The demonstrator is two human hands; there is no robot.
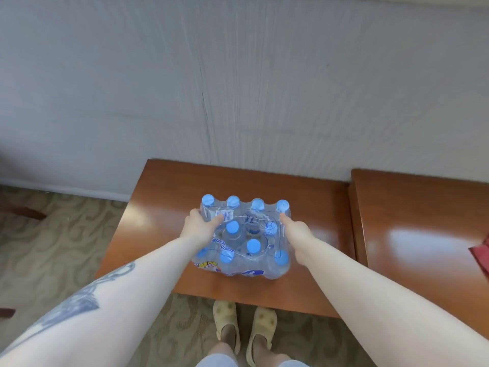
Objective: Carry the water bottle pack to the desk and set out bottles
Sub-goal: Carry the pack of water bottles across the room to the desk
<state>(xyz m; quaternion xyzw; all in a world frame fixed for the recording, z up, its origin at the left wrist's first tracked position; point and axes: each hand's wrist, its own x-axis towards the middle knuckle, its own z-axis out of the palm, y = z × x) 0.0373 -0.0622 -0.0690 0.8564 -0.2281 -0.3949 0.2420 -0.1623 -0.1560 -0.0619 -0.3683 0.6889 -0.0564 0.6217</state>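
Note:
A shrink-wrapped pack of water bottles (244,238) with light blue caps rests on a reddish-brown wooden desk (164,197), near its middle. My left hand (199,226) grips the pack's left side, thumb lying over the top film by the white barcode label. My right hand (297,234) presses against the pack's right side, fingers curled around its far right corner. Clear plastic film still covers all the bottles. The pack's underside is hidden.
A second wooden desk (423,221) stands to the right, separated by a narrow gap, with a red item (481,256) at its right edge. A grey wall (238,88) rises directly behind. Patterned carpet (58,242) lies left; my slippered feet (244,329) stand at the desk's front edge.

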